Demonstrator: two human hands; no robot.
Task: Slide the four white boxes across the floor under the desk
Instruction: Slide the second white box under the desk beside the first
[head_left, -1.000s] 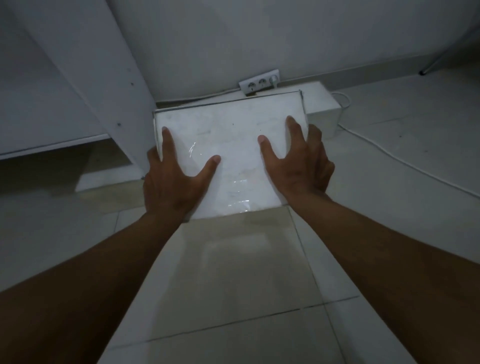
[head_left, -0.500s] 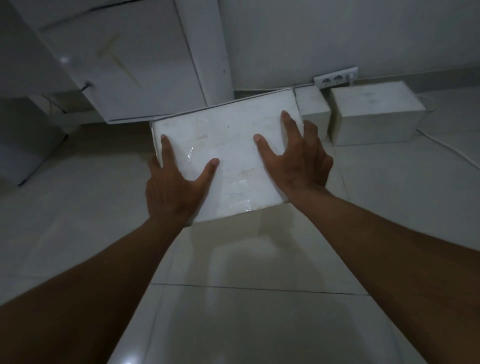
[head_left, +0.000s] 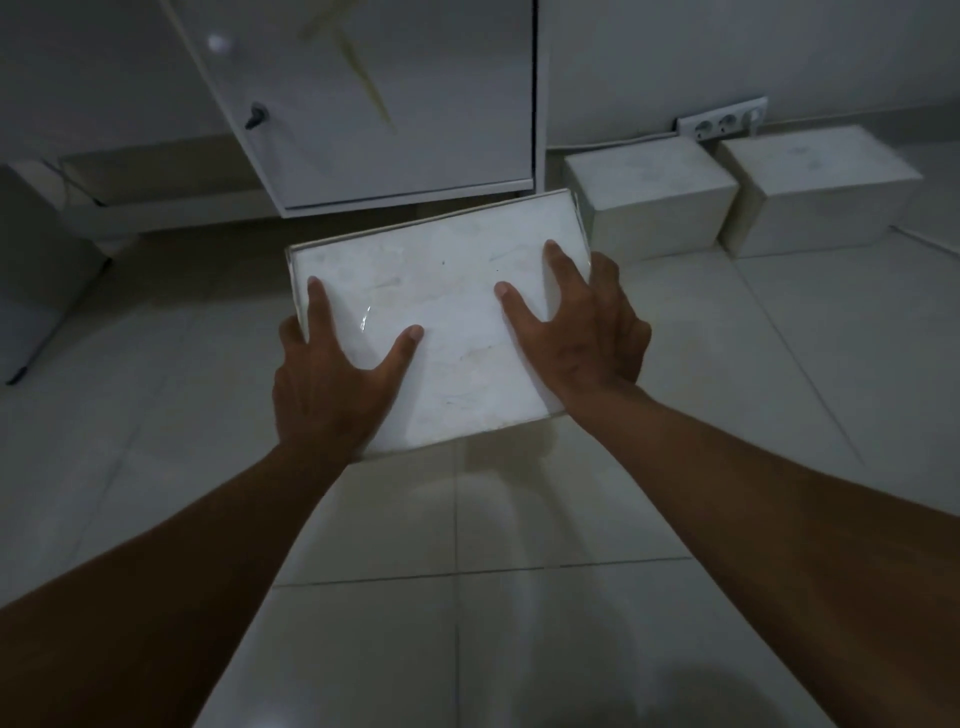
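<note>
A flat white box (head_left: 447, 312) lay on the floor, its top glossy and scuffed. Two more white boxes (head_left: 649, 200) (head_left: 815, 189) sat side by side behind it.

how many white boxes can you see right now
3. One box lies under both hands; a second box sits behind its right corner; a third box farther right. A fourth may be hidden.

Wall socket strip (head_left: 723, 118), cabinet door (head_left: 384, 104), tiled floor (head_left: 571, 649).
</note>
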